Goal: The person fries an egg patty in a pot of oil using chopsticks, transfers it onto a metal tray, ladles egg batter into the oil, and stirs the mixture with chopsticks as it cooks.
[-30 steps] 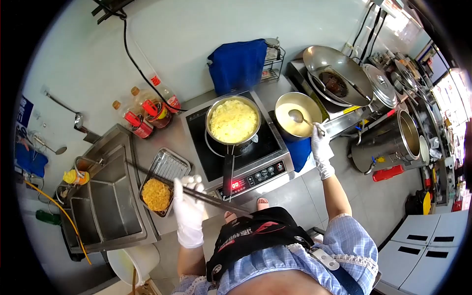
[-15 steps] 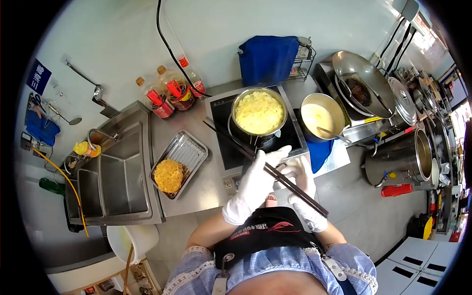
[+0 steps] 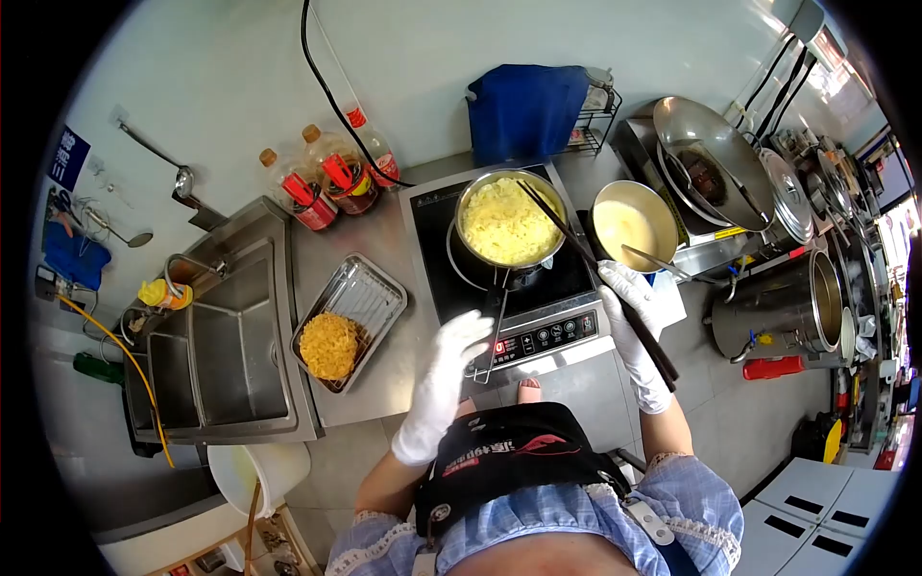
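My right hand, in a white glove, is closed around a pair of long dark chopsticks. Their far ends reach over the yellow, noodle-like food heaped in a round metal pot. Whether the tips touch the food I cannot tell. The pot stands on an induction cooker, its long wire handle pointing toward me. My left hand, also gloved, is open just left of that handle, fingers stretched out and holding nothing.
Right of the cooker stands a pot of pale liquid with a spoon in it. A metal tray with a golden noodle cake lies to the left, beside the sink. Sauce bottles stand behind; a wok is at back right.
My hands have moved apart. The chopsticks have gone from across both hands into my right hand, swinging over the pot. My left hand has moved left and down, beside the pot handle.
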A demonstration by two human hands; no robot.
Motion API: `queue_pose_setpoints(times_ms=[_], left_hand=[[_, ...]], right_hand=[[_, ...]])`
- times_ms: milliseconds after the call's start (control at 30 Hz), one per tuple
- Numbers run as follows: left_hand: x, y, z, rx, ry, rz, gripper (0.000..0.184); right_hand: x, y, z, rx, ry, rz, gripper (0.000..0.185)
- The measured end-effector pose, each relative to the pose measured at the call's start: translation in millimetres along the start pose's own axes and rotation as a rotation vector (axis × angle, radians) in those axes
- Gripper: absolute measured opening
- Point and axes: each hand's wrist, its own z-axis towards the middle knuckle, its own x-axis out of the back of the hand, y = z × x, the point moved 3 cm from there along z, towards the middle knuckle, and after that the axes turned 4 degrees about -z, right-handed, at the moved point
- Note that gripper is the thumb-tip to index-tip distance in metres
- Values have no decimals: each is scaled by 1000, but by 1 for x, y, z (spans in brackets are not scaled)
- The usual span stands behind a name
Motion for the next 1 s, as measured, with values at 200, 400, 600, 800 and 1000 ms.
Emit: queue_pose_setpoints(times_ms=[200,400,600,800,1000], left_hand=[[52,-1,-24,60,277,-109,56],[73,-13,-31,109,394,-222,53],[77,-15,-27,107,372,-234,53],[77,-15,-23,108,382,-237,52],[79,-18,-27,113,400,-243,51]], right_hand=[[-25,8,12,82,-28,-79,22],[-38,6,12,161,-75,-127,22],[-39,7,8,166,-108,-136,22],[-27,-3,16,153,-74,-119,20],[-33,-2,22,142,-66,-60,20]])
